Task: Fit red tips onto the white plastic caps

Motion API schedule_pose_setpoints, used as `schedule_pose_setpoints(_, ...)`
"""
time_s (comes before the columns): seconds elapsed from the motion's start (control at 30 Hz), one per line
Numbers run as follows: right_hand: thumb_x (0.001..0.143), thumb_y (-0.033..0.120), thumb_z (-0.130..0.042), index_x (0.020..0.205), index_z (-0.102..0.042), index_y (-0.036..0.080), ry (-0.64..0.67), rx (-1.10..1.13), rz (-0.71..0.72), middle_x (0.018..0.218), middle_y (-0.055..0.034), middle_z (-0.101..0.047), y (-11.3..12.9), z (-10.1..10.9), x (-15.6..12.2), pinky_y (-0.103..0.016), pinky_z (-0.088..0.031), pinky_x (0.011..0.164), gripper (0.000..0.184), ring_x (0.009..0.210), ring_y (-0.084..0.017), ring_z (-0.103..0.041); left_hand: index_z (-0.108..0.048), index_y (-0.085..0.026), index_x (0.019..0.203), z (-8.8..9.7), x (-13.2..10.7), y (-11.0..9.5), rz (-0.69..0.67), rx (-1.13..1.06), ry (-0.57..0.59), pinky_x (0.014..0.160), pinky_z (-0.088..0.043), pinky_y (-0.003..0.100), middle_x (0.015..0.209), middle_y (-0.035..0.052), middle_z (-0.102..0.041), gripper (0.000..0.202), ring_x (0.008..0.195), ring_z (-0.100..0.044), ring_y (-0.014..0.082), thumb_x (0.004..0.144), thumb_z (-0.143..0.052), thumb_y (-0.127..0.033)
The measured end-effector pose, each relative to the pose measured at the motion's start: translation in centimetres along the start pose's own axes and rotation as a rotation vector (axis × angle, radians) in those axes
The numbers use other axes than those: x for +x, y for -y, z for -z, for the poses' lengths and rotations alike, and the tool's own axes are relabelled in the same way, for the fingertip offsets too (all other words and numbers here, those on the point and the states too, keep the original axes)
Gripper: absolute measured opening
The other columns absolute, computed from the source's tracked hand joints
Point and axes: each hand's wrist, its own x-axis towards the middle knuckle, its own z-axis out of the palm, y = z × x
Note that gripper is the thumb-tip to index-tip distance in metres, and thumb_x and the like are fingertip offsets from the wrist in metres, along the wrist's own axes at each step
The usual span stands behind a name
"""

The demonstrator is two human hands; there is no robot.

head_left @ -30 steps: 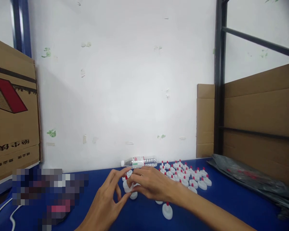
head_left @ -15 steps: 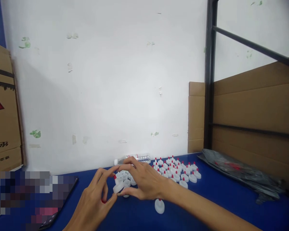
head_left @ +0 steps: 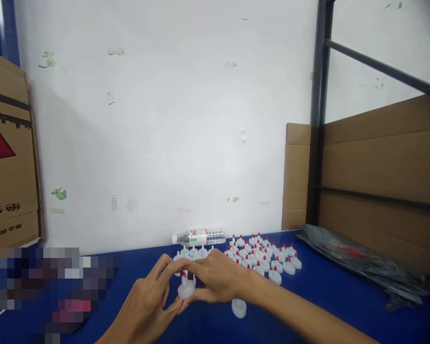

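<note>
Both my hands meet low in the middle of the view, over a blue table (head_left: 337, 296). My left hand (head_left: 152, 301) and my right hand (head_left: 217, 279) pinch the same small white cap with a red tip (head_left: 185, 289) between their fingertips. Just behind the hands stand a few plain white caps (head_left: 193, 252). To the right, several white caps with red tips (head_left: 263, 255) stand in rows. One white cap (head_left: 238, 308) lies alone under my right wrist.
A clear water bottle (head_left: 199, 237) lies on its side against the white wall. Cardboard boxes stand at the left (head_left: 7, 157) and right (head_left: 380, 162), with a black metal frame (head_left: 317, 114). A grey plastic bag (head_left: 361, 260) lies at the right. A blurred patch covers the lower left.
The view has shifted slightly. My hands stay together and have turned the cap, which now stands more upright between the fingers.
</note>
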Motion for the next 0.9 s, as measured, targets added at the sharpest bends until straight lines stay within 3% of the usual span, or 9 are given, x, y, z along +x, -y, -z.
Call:
schedule_pose_setpoints(0.13, 0.091, 0.048, -0.065, 0.110, -0.061, 0.021, -0.038, -0.025, 0.019, 0.095, -0.0017, -0.078, 0.4, 0.2, -0.2, -0.028, -0.042, 0.056, 0.033, 0.077, -0.022, -0.074, -0.048, -0.032, 0.129, 0.1, -0.1, -0.2, -0.007, -0.018, 0.018, 0.042, -0.040, 0.017, 0.094, -0.0047, -0.055, 0.047, 0.044, -0.050, 0.0033, 0.087, -0.065, -0.019)
schedule_pose_setpoints(0.23, 0.088, 0.050, -0.069, 0.111, -0.062, 0.022, -0.035, -0.013, 0.020, 0.095, 0.0000, -0.078, 0.5, 0.4, -0.1, -0.028, -0.041, 0.055, 0.037, 0.076, -0.021, -0.074, -0.049, -0.033, 0.127, 0.1, -0.2, -0.2, 0.035, -0.071, 0.063, 0.043, -0.041, 0.016, 0.094, -0.0054, -0.053, 0.050, 0.044, -0.050, 0.0024, 0.084, -0.067, -0.016)
schedule_pose_setpoints(0.33, 0.085, 0.057, -0.070, 0.125, -0.058, 0.024, -0.051, 0.046, -0.016, 0.097, -0.0005, -0.078, 0.4, 0.6, 0.0, -0.027, -0.041, 0.056, 0.053, 0.078, -0.022, -0.074, -0.049, -0.034, 0.128, 0.1, -0.2, -0.3, 0.116, -0.135, 0.082, 0.045, -0.043, 0.016, 0.093, -0.0063, -0.052, 0.055, 0.046, -0.050, 0.0024, 0.081, -0.070, -0.015)
schedule_pose_setpoints(0.47, 0.077, 0.063, -0.074, 0.151, -0.034, 0.026, -0.121, 0.144, -0.075, 0.106, -0.0032, -0.077, 0.4, 1.3, 0.0, -0.028, -0.044, 0.064, 0.091, 0.080, -0.023, -0.073, -0.050, -0.035, 0.127, 0.1, -0.1, -0.5, 0.187, -0.206, 0.090, 0.045, -0.044, 0.015, 0.096, -0.0065, -0.054, 0.058, 0.046, -0.049, 0.0013, 0.077, -0.072, -0.014)
schedule_pose_setpoints(0.63, 0.090, 0.054, -0.066, 0.137, -0.049, 0.026, -0.064, 0.175, 0.004, 0.107, -0.0037, -0.075, 0.9, 1.8, -0.2, -0.026, -0.042, 0.063, 0.058, 0.082, -0.021, -0.070, -0.045, -0.040, 0.134, 0.1, -0.2, -0.5, 0.234, -0.276, 0.063, 0.043, -0.043, 0.014, 0.094, -0.0083, -0.058, 0.073, 0.046, -0.051, 0.0019, 0.074, -0.074, -0.013)
schedule_pose_setpoints(0.73, 0.089, 0.052, -0.069, 0.135, -0.050, 0.024, -0.075, 0.197, 0.001, 0.104, -0.0033, -0.074, 0.9, 1.5, -0.3, -0.027, -0.043, 0.065, 0.056, 0.082, -0.021, -0.069, -0.038, -0.044, 0.140, 0.0, -0.3, -0.6, 0.281, -0.294, 0.059, 0.042, -0.042, 0.013, 0.093, -0.0093, -0.061, 0.082, 0.044, -0.053, 0.0018, 0.074, -0.074, -0.013)
schedule_pose_setpoints(0.9, 0.090, 0.052, -0.069, 0.133, -0.050, 0.022, -0.066, 0.185, 0.020, 0.100, -0.0034, -0.074, 0.7, 1.0, -0.3, -0.027, -0.043, 0.066, 0.056, 0.081, -0.021, -0.068, -0.040, -0.043, 0.139, 0.2, 0.0, -1.1, 0.359, -0.327, 0.075, 0.041, -0.043, 0.013, 0.094, -0.0084, -0.062, 0.078, 0.043, -0.053, 0.0019, 0.073, -0.075, -0.018)
